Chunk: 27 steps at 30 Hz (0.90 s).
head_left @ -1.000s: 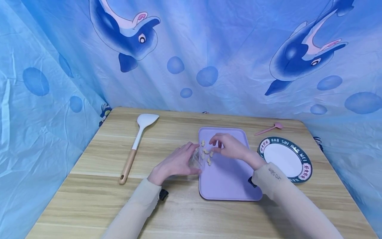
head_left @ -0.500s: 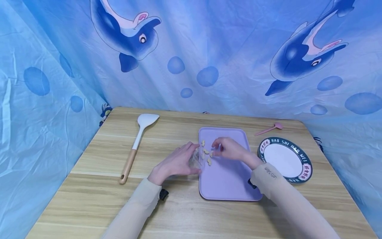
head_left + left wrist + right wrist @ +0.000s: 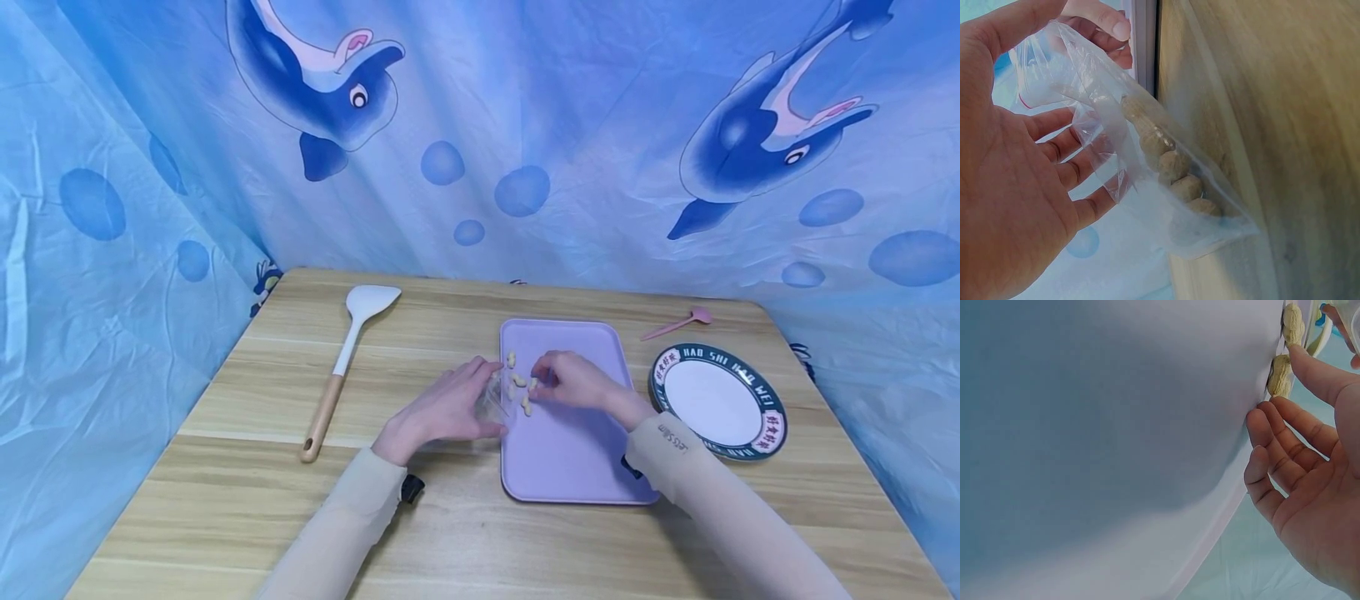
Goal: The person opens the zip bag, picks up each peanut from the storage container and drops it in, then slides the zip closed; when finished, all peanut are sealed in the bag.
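My left hand (image 3: 453,404) holds a clear zip bag (image 3: 1100,94) between thumb and spread, bent fingers, beside the tray's left edge. Several unshelled peanuts (image 3: 1172,165) lie inside the bag. On the purple tray (image 3: 577,458), a few loose peanuts (image 3: 518,380) sit near the left rim. My right hand (image 3: 577,383) is low over them, its fingers curved. In the right wrist view, the thumb and fingertips close on opposite ends of one peanut (image 3: 1280,375), which still rests on the tray. Another peanut (image 3: 1293,325) lies just past the thumb tip.
A white spatula with a wooden handle (image 3: 325,417) lies on the table's left side. To the tray's right is a white plate with a dark green patterned rim (image 3: 772,429). Behind the plate lies a small pink spoon (image 3: 701,315). A dolphin-print curtain (image 3: 480,125) hangs behind the table.
My right hand has shifted slightly right and lowered toward the tray, and its thumb and fingers have come in around a peanut. The left hand and bag have stayed in place.
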Tool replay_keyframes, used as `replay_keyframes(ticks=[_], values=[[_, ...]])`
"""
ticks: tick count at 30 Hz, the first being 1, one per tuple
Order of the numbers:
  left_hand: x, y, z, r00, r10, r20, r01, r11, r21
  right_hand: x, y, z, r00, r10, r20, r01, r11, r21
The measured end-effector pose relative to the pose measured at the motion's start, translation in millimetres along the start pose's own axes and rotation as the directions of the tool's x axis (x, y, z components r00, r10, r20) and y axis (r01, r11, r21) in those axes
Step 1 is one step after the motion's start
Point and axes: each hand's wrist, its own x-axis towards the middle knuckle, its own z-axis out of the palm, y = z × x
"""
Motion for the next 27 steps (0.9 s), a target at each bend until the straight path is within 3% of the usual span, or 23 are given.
replay_keyframes(ticks=[12, 27], values=[[-0.5, 0.6, -0.5, 1.0, -0.007, 0.001, 0.007, 1.0, -0.009, 0.4, 0.1, 3.0, 1.0, 0.013, -0.011, -0.014, 0.999, -0.049], [-0.8, 1.0, -1.3, 1.0, -0.004, -0.003, 0.004, 1.0, -0.027, -4.5, -3.7, -6.3, 0.999, 0.016, -0.031, -0.015, 1.0, 0.019]])
